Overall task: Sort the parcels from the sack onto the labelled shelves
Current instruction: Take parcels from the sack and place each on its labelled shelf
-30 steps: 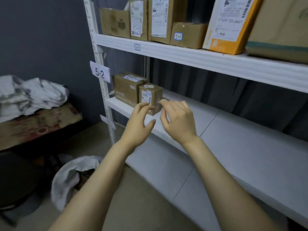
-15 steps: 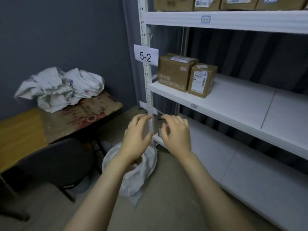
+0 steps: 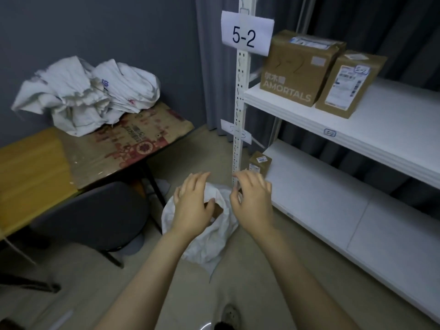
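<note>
Both hands are hovering side by side over the sack mouth. The left hand is holding nothing, fingers loosely bent and spread. The right hand is likewise loose and holding nothing, thumb pointing toward the left hand. Whether either is touching the cloth cannot be told.

The white sack, soft and crumpled, is sitting on the floor directly beneath the hands, its mouth gaping between the two thumbs. A brown cardboard parcel is showing inside the opening, just beside the left thumb.

Just beyond the right fingertips, the perforated white metal upright is rising, with a small cardboard box standing on the lower shelf behind it. High above the right hand, a paper label "5-2" is hanging on the upright. To its right, on the smooth white middle shelf, a square-cornered carton printed AMORTALS and a narrower labelled carton are standing touching.

Far left of the left hand, a heap of rumpled white sacks is lying on a printed cardboard sheet covering the bench. A dark padded chair is standing below it.
</note>
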